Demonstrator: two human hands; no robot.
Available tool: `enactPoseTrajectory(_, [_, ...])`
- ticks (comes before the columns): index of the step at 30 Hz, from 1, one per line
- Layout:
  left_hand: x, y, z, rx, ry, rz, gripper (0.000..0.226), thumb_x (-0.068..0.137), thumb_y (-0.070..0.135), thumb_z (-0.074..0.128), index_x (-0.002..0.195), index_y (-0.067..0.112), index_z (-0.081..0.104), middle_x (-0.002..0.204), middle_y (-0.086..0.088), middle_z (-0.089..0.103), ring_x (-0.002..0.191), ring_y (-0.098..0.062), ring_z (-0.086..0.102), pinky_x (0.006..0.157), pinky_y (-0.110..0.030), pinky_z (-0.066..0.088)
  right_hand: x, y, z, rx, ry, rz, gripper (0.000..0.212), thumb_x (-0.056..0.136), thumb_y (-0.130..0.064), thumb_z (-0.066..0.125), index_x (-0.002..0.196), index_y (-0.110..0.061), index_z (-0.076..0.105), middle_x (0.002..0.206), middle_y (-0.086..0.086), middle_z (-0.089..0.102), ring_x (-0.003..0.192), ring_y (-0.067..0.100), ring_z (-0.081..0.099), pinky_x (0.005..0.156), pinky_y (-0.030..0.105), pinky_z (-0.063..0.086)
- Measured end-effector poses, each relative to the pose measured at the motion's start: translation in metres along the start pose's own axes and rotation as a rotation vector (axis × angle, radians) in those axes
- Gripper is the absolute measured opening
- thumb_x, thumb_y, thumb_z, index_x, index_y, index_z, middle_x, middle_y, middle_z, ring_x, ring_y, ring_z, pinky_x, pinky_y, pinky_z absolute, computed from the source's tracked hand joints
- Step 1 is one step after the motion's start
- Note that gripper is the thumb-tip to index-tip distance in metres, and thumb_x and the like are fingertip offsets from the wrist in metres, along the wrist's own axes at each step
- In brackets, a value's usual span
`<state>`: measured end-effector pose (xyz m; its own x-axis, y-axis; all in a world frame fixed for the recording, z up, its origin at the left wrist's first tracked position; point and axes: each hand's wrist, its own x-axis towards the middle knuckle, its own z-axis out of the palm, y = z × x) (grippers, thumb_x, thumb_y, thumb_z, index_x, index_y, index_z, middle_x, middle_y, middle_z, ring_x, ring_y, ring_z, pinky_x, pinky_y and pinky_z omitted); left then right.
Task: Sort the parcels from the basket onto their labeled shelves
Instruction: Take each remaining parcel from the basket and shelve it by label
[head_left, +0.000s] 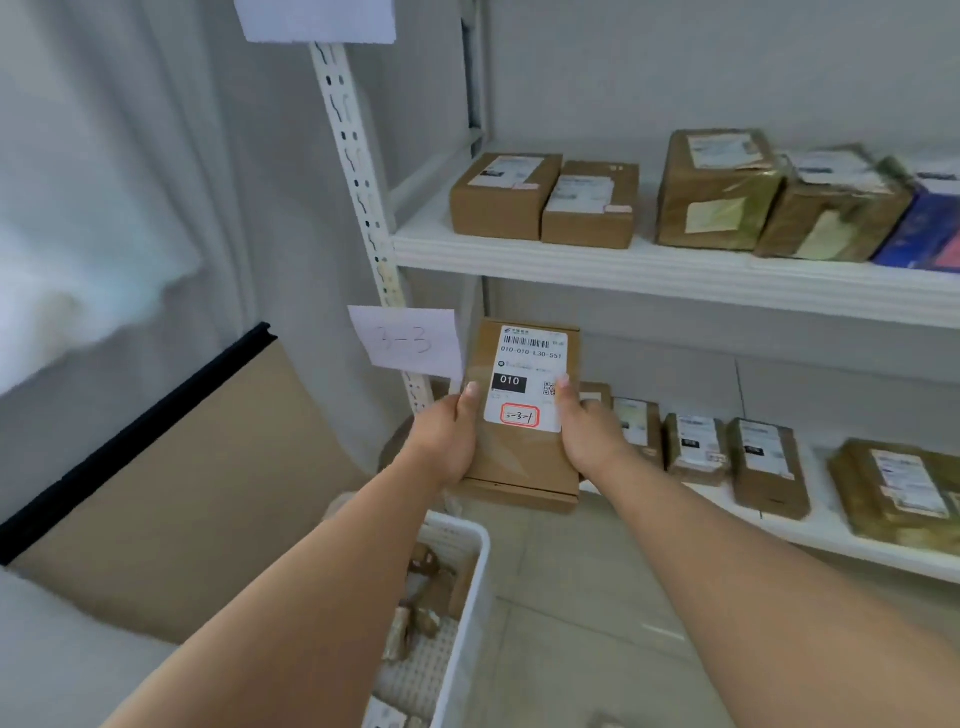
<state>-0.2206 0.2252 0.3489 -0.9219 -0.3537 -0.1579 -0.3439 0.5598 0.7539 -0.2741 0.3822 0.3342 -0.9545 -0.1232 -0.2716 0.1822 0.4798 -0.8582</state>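
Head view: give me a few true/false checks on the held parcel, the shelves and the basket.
1. Both hands hold the parcel. True: left hand and right hand grip its sides.
2. The parcel's label faces away from the camera. False: the label faces the camera, with a red-boxed handwritten mark.
3. The paper tag on the shelf post reads 3-3. True.
4. The upper shelf is bare. False: several parcels sit on it.
5. The basket is empty. False: brown items remain inside.
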Motion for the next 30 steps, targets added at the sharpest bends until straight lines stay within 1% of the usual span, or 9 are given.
enactPoseTrajectory(3, [0.001,0.009,0.043,0.043,-0.076,0.000,0.060,0.101,0.050,0.019,0.121,0.009,0.059,0.119,-0.012,0.061,0.103,-0.026,0.054,0.087,-0.033,0.040,0.003,0.035,-0.028,-0.035,0.027,0.072,0.067,0.096,-0.064,0.018,0.101,-0.016,0.064,0.097,0.006,0.065,0.078,0.015,0.057,0.072,0.030,0.042])
enactPoseTrajectory(8, [0.010,0.007,0.116,0.031,-0.268,-0.146,0.061,0.102,0.048,0.021,0.134,0.006,0.050,0.135,-0.017,0.052,0.124,-0.032,0.048,0.104,-0.036,0.035,0.020,0.101,-0.055,-0.019,-0.025,0.256,0.066,0.099,-0.060,0.019,0.126,-0.015,0.059,0.111,0.008,0.062,0.089,0.022,0.057,0.062,0.026,0.041])
enactPoseTrajectory(10, [0.018,0.004,0.146,0.056,-0.323,-0.233,0.061,0.101,0.049,0.022,0.139,0.006,0.044,0.139,-0.017,0.048,0.127,-0.034,0.046,0.102,-0.034,0.036,0.031,0.126,-0.063,-0.039,-0.064,0.376,0.071,0.098,-0.061,0.019,0.127,-0.008,0.057,0.114,0.011,0.062,0.089,0.024,0.058,0.060,0.028,0.045])
enactPoseTrajectory(13, [0.032,-0.001,0.186,0.114,-0.381,-0.330,0.064,0.101,0.051,0.020,0.135,0.005,0.049,0.133,-0.018,0.053,0.121,-0.034,0.051,0.094,-0.033,0.040,0.057,0.162,-0.072,-0.041,-0.113,0.471,0.073,0.097,-0.062,0.021,0.121,-0.005,0.059,0.115,0.016,0.063,0.098,0.033,0.062,0.075,0.039,0.055])
enactPoseTrajectory(15, [0.045,-0.005,0.209,0.108,-0.375,-0.363,0.064,0.102,0.050,0.020,0.132,0.003,0.051,0.132,-0.019,0.054,0.121,-0.035,0.051,0.097,-0.034,0.039,0.077,0.179,-0.076,-0.030,-0.125,0.506,0.072,0.097,-0.063,0.022,0.119,-0.006,0.060,0.111,0.015,0.063,0.093,0.031,0.062,0.066,0.034,0.054])
enactPoseTrajectory(18, [0.066,-0.018,0.239,0.075,-0.345,-0.403,0.063,0.101,0.050,0.023,0.129,0.002,0.054,0.131,-0.021,0.055,0.122,-0.036,0.050,0.103,-0.036,0.037,0.109,0.203,-0.075,-0.103,-0.145,0.483,0.071,0.097,-0.063,0.022,0.118,-0.006,0.059,0.101,0.011,0.061,0.079,0.023,0.056,0.061,0.027,0.044])
enactPoseTrajectory(21, [0.082,-0.039,0.260,0.027,-0.326,-0.434,0.063,0.100,0.052,0.024,0.128,0.006,0.057,0.129,-0.019,0.057,0.120,-0.035,0.051,0.102,-0.036,0.039,0.137,0.225,-0.063,-0.191,-0.146,0.446,0.062,0.097,-0.063,0.020,0.101,-0.013,0.056,0.078,0.000,0.052,0.065,0.014,0.047,0.050,0.023,0.032])
enactPoseTrajectory(24, [0.098,-0.064,0.264,-0.055,-0.278,-0.451,0.060,0.099,0.053,0.028,0.126,0.010,0.059,0.127,-0.016,0.059,0.118,-0.033,0.053,0.100,-0.036,0.041,0.165,0.232,-0.038,-0.282,-0.181,0.381,0.067,0.096,-0.064,0.017,0.089,-0.009,0.056,0.082,0.007,0.057,0.072,0.021,0.053,0.061,0.029,0.037])
enactPoseTrajectory(30, [0.157,-0.119,0.241,-0.235,-0.124,-0.447,0.044,0.096,0.046,0.046,0.129,0.019,0.057,0.119,-0.003,0.062,0.108,-0.023,0.057,0.095,-0.034,0.047,0.233,0.214,0.029,-0.261,-0.162,0.247,0.069,0.098,-0.060,0.017,0.106,-0.009,0.064,0.093,0.011,0.066,0.077,0.027,0.060,0.074,0.036,0.050])
